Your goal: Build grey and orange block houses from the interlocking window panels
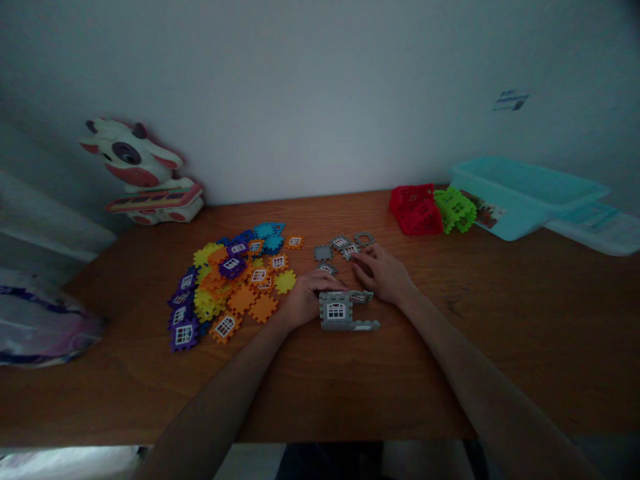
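Note:
My left hand (309,295) is closed around the left side of a partly joined structure of grey interlocking tiles (336,311), one of which shows a white window. The structure opens toward the right. My right hand (383,275) reaches over a small group of loose grey tiles, its fingertips at a grey window tile (351,251); whether they pinch it is unclear. Beside that tile lie a plain grey tile (323,253), another grey window tile (340,242) and a grey frame tile (364,237). A further grey tile (327,268) shows just above my left hand.
A pile of orange, yellow, purple and blue tiles (243,299) spreads to the left. At the back right are a red tile structure (416,209), a green one (455,209) and a turquoise bin (530,193). A cow toy (145,173) and plastic bag (45,320) stand left.

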Tool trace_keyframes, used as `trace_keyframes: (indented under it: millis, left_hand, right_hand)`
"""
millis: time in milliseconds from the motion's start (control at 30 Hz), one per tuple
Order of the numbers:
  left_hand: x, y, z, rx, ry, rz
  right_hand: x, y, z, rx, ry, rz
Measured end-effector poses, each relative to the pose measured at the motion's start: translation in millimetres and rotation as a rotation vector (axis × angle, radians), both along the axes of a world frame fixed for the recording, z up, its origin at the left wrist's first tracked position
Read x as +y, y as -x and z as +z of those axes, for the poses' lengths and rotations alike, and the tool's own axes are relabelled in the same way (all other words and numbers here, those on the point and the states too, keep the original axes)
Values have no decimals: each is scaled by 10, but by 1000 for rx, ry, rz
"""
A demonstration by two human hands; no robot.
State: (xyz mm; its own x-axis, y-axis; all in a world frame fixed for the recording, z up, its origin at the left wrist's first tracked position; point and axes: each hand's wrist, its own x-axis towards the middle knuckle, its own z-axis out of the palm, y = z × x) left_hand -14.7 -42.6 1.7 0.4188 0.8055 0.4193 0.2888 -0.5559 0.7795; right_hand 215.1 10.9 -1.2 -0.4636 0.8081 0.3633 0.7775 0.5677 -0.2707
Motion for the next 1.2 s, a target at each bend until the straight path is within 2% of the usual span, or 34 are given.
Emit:
trace_keyframes:
  millis: [267, 400, 533, 633, 700, 833, 900, 1033, 1200]
  left_hand:
    - [13, 21, 4, -17, -19, -5]
    - [37, 30, -50, -48, 22, 1]
    - [37, 82, -49, -38, 105, -26]
    - [18, 199, 40, 10, 154, -62]
    - [5, 302, 134, 67, 155, -67]
    - [-16, 481, 338, 211, 99, 68]
    - [-26, 536, 407, 230, 124, 54]
    - [-28, 600, 443, 241, 289, -15]
    - [7, 713, 474, 156, 421, 60]
  right_hand:
    - [-36, -58, 8, 79, -20, -67]
    - [-60, -127, 2, 168, 83, -94]
    - [-61, -224, -26, 362, 184, -114]
    - [-16, -283, -66, 530, 217, -156]
    - [21, -305, -87, 668, 305, -188]
    - [75, -313, -93, 940, 453, -235]
    - [87, -304, -79, 1042, 463, -267]
    - [76, -273, -22, 1214, 549, -300]
    - [36, -286, 115, 1496, 666, -285]
